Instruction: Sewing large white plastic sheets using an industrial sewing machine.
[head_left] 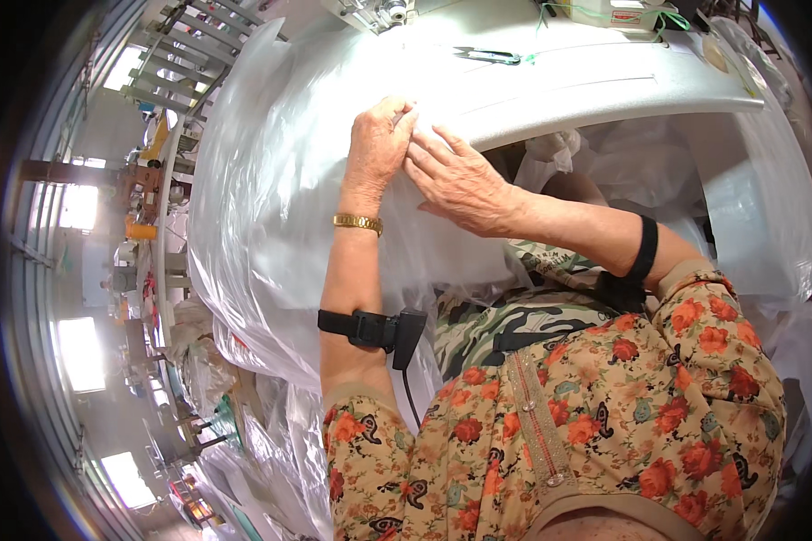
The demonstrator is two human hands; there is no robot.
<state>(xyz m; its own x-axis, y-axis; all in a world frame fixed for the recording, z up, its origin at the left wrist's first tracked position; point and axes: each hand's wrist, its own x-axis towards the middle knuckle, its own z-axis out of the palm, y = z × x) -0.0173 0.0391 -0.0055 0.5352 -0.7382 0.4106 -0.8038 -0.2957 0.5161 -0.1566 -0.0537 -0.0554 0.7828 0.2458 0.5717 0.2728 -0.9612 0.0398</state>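
Clear plastic sheeting [271, 216] covers the left part of a pale sewing table [595, 95] and hangs over its near edge. My left hand [379, 149] is above the table's near edge, thumb and fingers pinched together at a fold of the sheeting. What exactly lies in the pinch is mostly covered by my fingers. Close against it on the right, my right hand [460, 180] reaches in with its fingers partly stretched and slightly apart, the tips by my left thumb and over the sheeting. Its thumb stands apart from the index finger.
Black thread snips [487, 56] lie on the table beyond my hands. A sewing machine [374, 13] stands at the far edge, with green thread [668, 16] to its right. More plastic [767, 225] drapes at the right. A slatted rack [189, 54] is at the far left.
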